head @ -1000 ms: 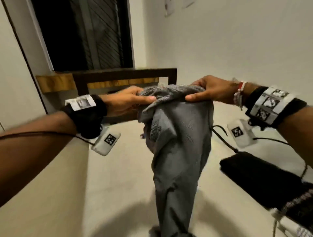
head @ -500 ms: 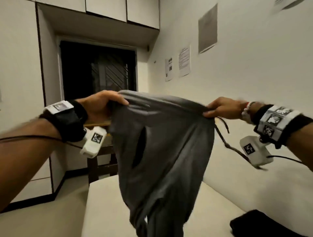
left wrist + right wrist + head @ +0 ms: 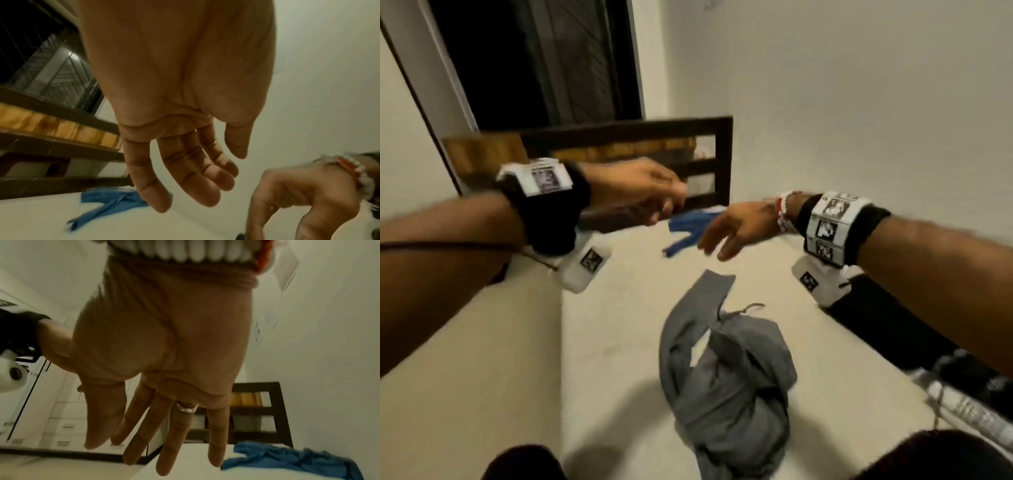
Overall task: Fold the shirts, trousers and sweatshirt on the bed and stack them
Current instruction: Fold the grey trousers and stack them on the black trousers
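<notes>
Grey trousers (image 3: 726,380) lie crumpled in a heap on the cream bed (image 3: 613,342), one leg stretched toward the far end. A blue garment (image 3: 688,228) (image 3: 111,203) (image 3: 287,457) is bunched at the far end near the dark footboard. My left hand (image 3: 650,195) (image 3: 185,186) hovers above the bed, fingers relaxed and empty. My right hand (image 3: 726,233) (image 3: 160,434) hangs beside it with fingers spread straight, holding nothing, over the blue garment. A folded black garment (image 3: 887,329) lies along the bed's right side under my right forearm.
A dark wooden footboard (image 3: 654,137) closes the far end of the bed, with a dark doorway (image 3: 534,61) behind it. A white wall (image 3: 842,102) runs along the right. A striped black-and-white garment (image 3: 969,397) lies at the near right.
Both hands have let go of the grey trousers, which dropped from the air onto the bed in a heap. The hands now reach forward, empty, and the head has tilted down.
</notes>
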